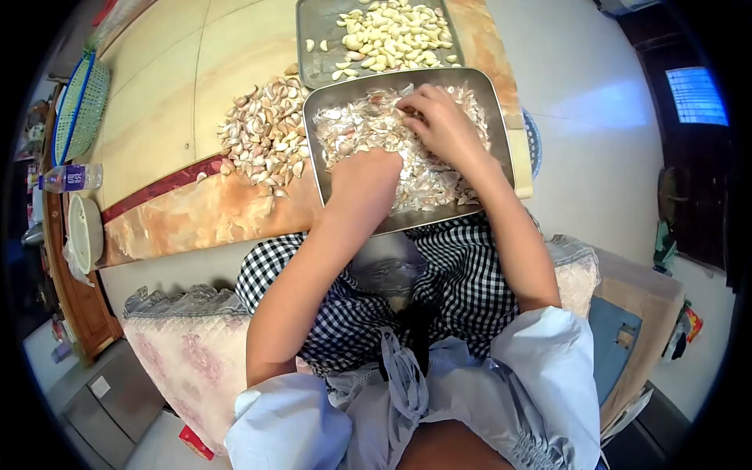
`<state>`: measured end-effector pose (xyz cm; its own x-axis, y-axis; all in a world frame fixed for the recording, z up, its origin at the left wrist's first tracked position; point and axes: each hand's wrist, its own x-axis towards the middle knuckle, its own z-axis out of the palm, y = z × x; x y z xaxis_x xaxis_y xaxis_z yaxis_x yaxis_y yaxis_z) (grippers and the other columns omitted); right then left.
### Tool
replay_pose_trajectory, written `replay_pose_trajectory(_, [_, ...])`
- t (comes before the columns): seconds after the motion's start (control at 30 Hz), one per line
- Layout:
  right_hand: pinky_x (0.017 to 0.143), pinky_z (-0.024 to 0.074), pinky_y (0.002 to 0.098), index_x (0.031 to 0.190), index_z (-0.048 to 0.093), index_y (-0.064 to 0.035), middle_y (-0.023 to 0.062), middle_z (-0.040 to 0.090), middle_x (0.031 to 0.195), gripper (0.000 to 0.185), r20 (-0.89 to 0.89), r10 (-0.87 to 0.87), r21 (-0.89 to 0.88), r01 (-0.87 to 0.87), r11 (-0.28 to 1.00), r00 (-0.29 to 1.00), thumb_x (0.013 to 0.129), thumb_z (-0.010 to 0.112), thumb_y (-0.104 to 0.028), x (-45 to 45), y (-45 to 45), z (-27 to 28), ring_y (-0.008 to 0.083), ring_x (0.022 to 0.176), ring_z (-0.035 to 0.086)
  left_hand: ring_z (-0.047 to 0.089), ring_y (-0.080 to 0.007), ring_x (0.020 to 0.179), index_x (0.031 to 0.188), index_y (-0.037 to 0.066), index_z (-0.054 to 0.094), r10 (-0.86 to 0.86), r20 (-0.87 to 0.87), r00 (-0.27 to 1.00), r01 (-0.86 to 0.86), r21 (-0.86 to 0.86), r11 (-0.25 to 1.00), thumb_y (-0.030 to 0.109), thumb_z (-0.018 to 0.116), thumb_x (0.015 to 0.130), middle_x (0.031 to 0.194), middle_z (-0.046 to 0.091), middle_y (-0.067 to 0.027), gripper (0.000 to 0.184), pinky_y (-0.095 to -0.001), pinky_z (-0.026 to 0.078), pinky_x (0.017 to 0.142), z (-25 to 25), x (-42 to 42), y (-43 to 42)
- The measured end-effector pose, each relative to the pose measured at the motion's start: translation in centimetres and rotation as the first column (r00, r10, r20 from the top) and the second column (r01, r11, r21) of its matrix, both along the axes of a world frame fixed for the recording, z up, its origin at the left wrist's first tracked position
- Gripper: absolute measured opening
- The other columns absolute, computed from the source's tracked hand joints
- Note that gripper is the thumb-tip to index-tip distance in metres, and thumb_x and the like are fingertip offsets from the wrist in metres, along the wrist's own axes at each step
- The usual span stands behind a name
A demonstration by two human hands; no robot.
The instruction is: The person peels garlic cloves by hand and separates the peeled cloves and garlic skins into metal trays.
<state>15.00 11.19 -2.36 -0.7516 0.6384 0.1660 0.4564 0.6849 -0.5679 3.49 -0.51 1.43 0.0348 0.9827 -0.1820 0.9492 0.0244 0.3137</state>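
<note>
A metal tray (501, 157) holds a thick layer of papery garlic skins (427, 176). My left hand (366, 180) is closed in a fist over the front left part of these skins; its fingers are turned away, so what they hold is hidden. Over the back middle of the same tray, my right hand (440, 121) has its fingers and thumb bent together among the skins. Whatever is between those fingertips is too small to make out. Left of the tray lies a heap of unpeeled garlic cloves (266, 133). Behind it, peeled garlic cloves (399, 35) lie in a second tray (317, 66).
The trays rest on a marble-patterned table (180, 219), the nearer one overhanging its front edge. On the far left are a green basket (84, 106), a plastic bottle (72, 178) and a pale bowl (84, 231). A blue basket (533, 145) shows beyond the right edge.
</note>
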Motion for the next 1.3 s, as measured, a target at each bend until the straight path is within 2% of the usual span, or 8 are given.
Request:
replay_pose_trajectory(0.23, [0.074,0.0422,0.0354,0.082,0.057,-0.0027,0.0092,0.053,0.080,0.012,-0.038,-0.001,0.085,0.005,0.996,0.999,0.072,0.061,-0.008,-0.5,0.0,-0.4,0.0271,0.083,0.050,0.059,-0.0339,0.070,0.075,0.000,0.060,0.088,0.034,0.996,-0.086,-0.066,0.994,0.010,0.052,0.076,0.073,0.060,-0.0196,0.013,-0.0413,0.047,0.064,-0.4,-1.2,1.4])
replay_pose_trajectory(0.33, [0.071,0.0444,0.0314,0.084,0.058,-0.0019,0.0090,0.057,0.079,0.013,-0.017,-0.018,-0.234,0.013,0.972,1.000,0.075,0.061,-0.010,0.1,0.1,1.0,0.0213,0.076,0.054,0.059,-0.0348,0.073,0.078,0.001,0.060,0.167,0.070,0.983,-0.168,0.008,0.986,0.016,0.053,0.079,0.073,0.059,-0.0196,0.016,-0.0423,0.047,0.067,-0.7,-2.2,1.3])
replay_pose_trajectory(0.43, [0.074,0.0444,0.0215,0.093,0.058,0.0006,0.0063,0.060,0.092,0.016,-0.178,-0.140,-0.824,-0.070,0.562,0.974,0.084,0.055,-0.012,0.8,-0.1,2.8,0.0102,0.081,0.055,0.058,-0.0353,0.073,0.080,0.002,0.060,0.231,0.150,0.961,-0.233,-0.011,0.973,0.016,0.054,0.080,0.075,0.059,-0.0203,0.016,-0.0420,0.046,0.065,-0.2,-2.7,1.7])
replay_pose_trajectory(0.57, [0.075,0.0456,0.0229,0.100,0.053,0.0007,0.0084,0.059,0.090,0.019,-0.377,-0.317,-0.926,-0.348,0.144,0.870,0.084,0.053,-0.010,1.5,-0.6,4.2,0.0116,0.080,0.056,0.058,-0.0285,0.060,0.080,0.000,0.059,0.265,0.474,0.840,-0.388,0.182,0.903,0.014,0.053,0.082,0.067,0.061,-0.0145,0.015,-0.0358,0.043,0.055,-0.4,-2.7,2.1])
replay_pose_trajectory(0.73, [0.072,0.0469,0.0218,0.093,0.053,0.0011,0.0078,0.058,0.089,0.014,-0.528,-0.338,-0.797,-0.318,0.513,0.779,0.081,0.058,-0.005,1.4,-1.9,5.0,0.0093,0.080,0.056,0.039,-0.0078,0.044,0.079,0.002,0.058,0.306,0.827,0.472,-0.495,-0.039,0.868,0.018,0.052,0.085,0.052,0.048,-0.0033,0.019,-0.0235,0.031,0.042,0.3,-2.4,2.6])
replay_pose_trajectory(0.8, [0.072,0.0468,0.0218,0.091,0.053,0.0017,0.0069,0.057,0.089,0.014,-0.554,-0.327,-0.726,-0.252,0.640,0.766,0.079,0.059,-0.002,1.4,-2.4,5.4,0.0089,0.080,0.055,0.035,-0.0049,0.044,0.081,0.003,0.057,0.345,0.931,0.117,-0.459,-0.258,0.850,0.018,0.053,0.085,0.052,0.046,0.0005,0.017,-0.0218,0.026,0.041,1.3,-2.1,2.6])
replay_pose_trajectory(1.03, [0.069,0.0467,0.0224,0.085,0.053,0.0027,0.0060,0.057,0.084,0.011,-0.616,-0.211,-0.511,-0.181,0.840,0.759,0.076,0.060,0.001,1.5,-3.1,4.8,0.0102,0.078,0.056,0.044,-0.0077,0.049,0.077,0.001,0.054,-0.007,0.775,0.632,-0.369,0.308,0.877,0.014,0.056,0.083,0.055,0.049,-0.0047,0.014,-0.0223,0.036,0.045,1.0,-0.7,2.2])
replay_pose_trajectory(1.3, [0.065,0.0462,0.0260,0.077,0.054,0.0022,0.0088,0.059,0.075,0.010,-0.514,-0.002,-0.178,-0.104,0.979,0.858,0.071,0.062,0.002,2.2,-3.4,4.1,0.0182,0.071,0.059,0.042,-0.0066,0.050,0.072,-0.001,0.053,0.080,0.817,0.571,-0.397,0.189,0.898,0.014,0.052,0.085,0.057,0.049,-0.0042,0.020,-0.0235,0.034,0.044,0.7,-0.2,1.7])
